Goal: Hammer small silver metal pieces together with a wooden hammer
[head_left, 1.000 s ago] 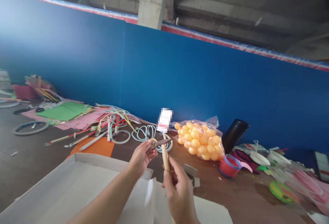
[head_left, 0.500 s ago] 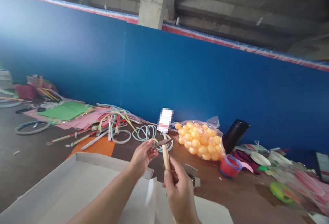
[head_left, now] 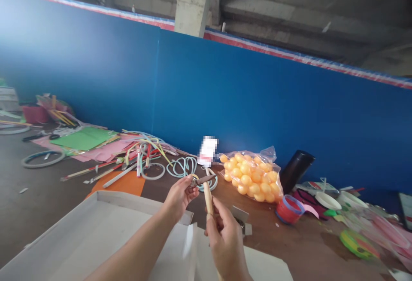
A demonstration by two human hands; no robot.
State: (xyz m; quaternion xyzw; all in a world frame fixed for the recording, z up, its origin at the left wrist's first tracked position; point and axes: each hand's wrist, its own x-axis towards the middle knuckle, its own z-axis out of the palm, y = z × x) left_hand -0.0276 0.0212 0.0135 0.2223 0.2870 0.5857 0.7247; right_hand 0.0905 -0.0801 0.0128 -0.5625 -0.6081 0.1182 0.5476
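My left hand (head_left: 182,195) is closed, its thumb and fingers pinching a dark brown tapered strip (head_left: 206,179). A small shiny round piece at the strip's near end is partly covered by the fingertips. In my right hand (head_left: 225,238) is a pale wooden stick (head_left: 208,199), held upright with the fingers wrapped around its lower part. The strip crosses the stick near its top; whether they touch I cannot tell. Below both hands lies an open white cardboard box (head_left: 128,221). Behind my right hand, a small open carton (head_left: 241,218) is partly hidden.
A clear bag of orange balls (head_left: 251,175) lies beyond my hands, with a black cylinder (head_left: 296,165) beside it. Further right are a red cup-like roll (head_left: 289,210) and a green tape roll (head_left: 358,243). Coloured tubes (head_left: 182,167) and green paper (head_left: 85,138) cover the left.
The whole scene has shifted a few pixels to the right in view. Both hands keep the same hold on the brown strip and the wooden stick.
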